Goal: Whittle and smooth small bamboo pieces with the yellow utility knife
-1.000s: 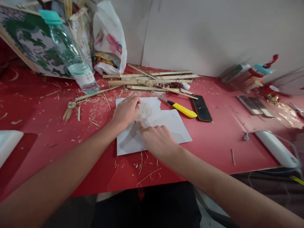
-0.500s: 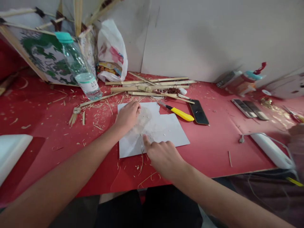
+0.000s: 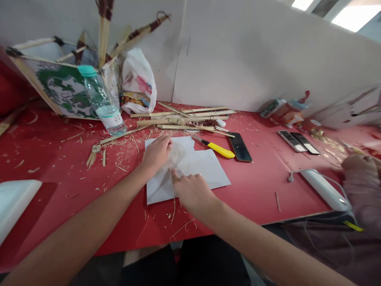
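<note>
A sheet of white paper (image 3: 208,169) with a torn notch in its far edge lies flat on the table. A greyish, damp-looking patch with small flecks marks its left half. My left hand (image 3: 157,152) rests on the paper's left side, its fingers curled closed; what is inside them, if anything, is hidden. Across the near edge lies my right hand (image 3: 193,192), index finger stretched out with its tip at the patch and the other fingers bent under. A yellow-handled knife (image 3: 220,150) lies at the paper's far right corner.
Bamboo strips (image 3: 184,118) and shavings lie behind the paper. A water bottle (image 3: 105,107), plastic bag (image 3: 138,85) and dragon-painted frame (image 3: 65,91) stand back left. A phone (image 3: 241,147) is right of the knife. Another person's hand (image 3: 358,163) is far right, near a white power bank-like device (image 3: 324,190).
The view has tilted up and turned slightly right, showing more of the other person's hand. Both my hands stay on the paper, with almost the same pose.
</note>
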### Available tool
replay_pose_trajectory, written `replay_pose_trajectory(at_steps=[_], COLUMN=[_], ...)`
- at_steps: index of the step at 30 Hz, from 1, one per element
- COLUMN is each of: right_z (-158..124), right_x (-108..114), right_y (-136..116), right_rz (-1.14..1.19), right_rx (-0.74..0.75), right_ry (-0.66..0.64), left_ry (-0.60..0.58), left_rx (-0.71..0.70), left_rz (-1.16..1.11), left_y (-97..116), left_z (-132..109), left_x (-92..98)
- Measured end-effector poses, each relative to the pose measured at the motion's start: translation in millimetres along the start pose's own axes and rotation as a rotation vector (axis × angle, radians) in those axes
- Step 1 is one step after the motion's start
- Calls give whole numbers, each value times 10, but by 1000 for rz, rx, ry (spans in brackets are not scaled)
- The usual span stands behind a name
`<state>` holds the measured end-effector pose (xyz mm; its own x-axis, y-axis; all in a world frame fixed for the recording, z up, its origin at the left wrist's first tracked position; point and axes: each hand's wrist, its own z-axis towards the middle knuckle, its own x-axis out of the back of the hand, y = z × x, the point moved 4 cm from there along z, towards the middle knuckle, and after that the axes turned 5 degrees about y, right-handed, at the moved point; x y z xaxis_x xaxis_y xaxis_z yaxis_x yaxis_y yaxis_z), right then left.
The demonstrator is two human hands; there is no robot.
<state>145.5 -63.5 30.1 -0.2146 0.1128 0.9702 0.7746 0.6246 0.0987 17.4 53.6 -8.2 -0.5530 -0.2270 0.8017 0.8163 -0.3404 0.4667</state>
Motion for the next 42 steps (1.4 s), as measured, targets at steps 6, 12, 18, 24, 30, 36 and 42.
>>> replay_pose_trajectory(at_steps=[6,12,18,24,30,36,42], right_z=[-307,235,441,320,313,314,309], right_x=[15,84,-57,-96,-108,-112,-97], right_y=[275,734,706,673,631,601,584], right_rz=[232,1027,1330,1161,1043,1009,997], right_rx=[-79,-168,-160,-68,-18,-6,-1], right_ry=[28,338,612,703,754,782,733], left_ry=[39,332,250,160,207,259,353], left_rx=[21,164,442,447,478,531,597], left_rz=[-65,-389,-991,-1129,-1119,-1244,-1337], left_y=[-16,-22,125,350,348,316,268], left_z=[-17,-45,-142,-248,-281,-279,-245], left_x=[38,346,261,181,195,136,168])
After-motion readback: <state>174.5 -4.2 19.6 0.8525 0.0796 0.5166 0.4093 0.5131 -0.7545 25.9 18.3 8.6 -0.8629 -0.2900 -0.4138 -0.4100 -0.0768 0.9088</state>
